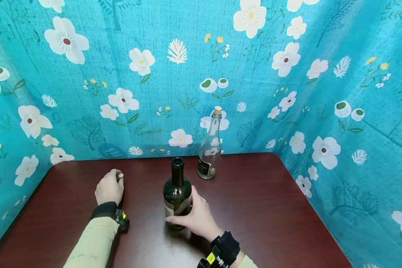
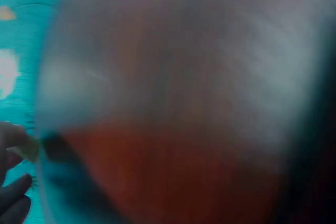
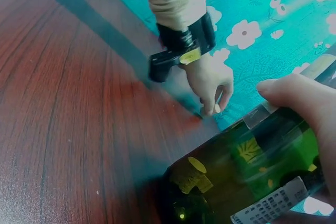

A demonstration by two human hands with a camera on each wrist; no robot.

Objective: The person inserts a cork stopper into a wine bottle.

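Upright in the head view is a dark green wine bottle (image 1: 176, 191) with an uncorked mouth. My right hand (image 1: 201, 217) grips its lower body from the right, thumb in front across the label. The right wrist view shows the bottle's base (image 3: 184, 198) close to the tabletop; whether it touches is unclear. To the left, my left hand (image 1: 109, 188) is low by the table's far left part, pinching a small pale cork (image 3: 217, 108) between its fingertips. The left wrist view is mostly blurred, with only some fingers (image 2: 16, 198) at its left edge.
A clear glass bottle (image 1: 209, 154) with a cork in its neck and a black label stands behind and right of the green one. The dark red-brown table (image 1: 254, 208) has rounded far corners. A turquoise flowered curtain (image 1: 187, 74) hangs around it.
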